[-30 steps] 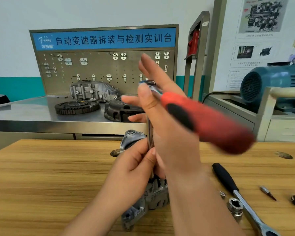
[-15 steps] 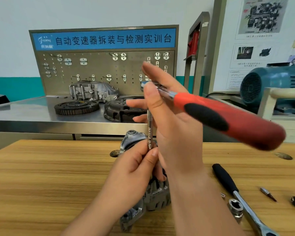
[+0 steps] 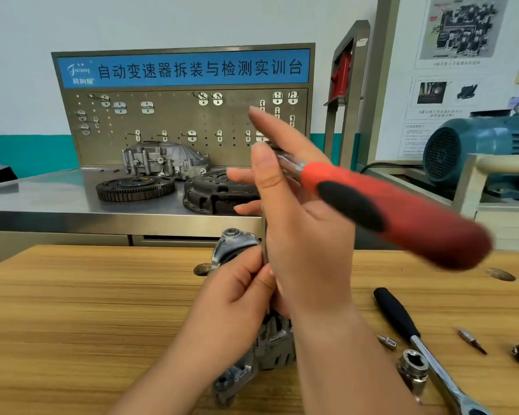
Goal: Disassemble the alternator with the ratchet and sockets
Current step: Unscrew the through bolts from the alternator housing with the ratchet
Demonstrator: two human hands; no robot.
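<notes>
Red-and-black grip of the ratchet [image 3: 402, 211] projects toward the right of the frame, blurred. Its head sits at upper centre on a vertical extension bar [image 3: 264, 235] that drops to the alternator [image 3: 273, 348]. The alternator stands on the wooden table [image 3: 87, 310] at lower centre, largely hidden behind both hands. The right hand [image 3: 306, 235] pinches the ratchet's neck between thumb and forefinger, its other fingers outstretched, probably to hold the head square on the bar while the handle swings. The left hand [image 3: 237, 295] is curled round the bar's lower part, just above the housing, apparently to steady the tip on a fastener that cannot be seen. A second ratchet [image 3: 402, 319] and a loose socket [image 3: 412, 366] lie at lower right, near enough for a size change.
</notes>
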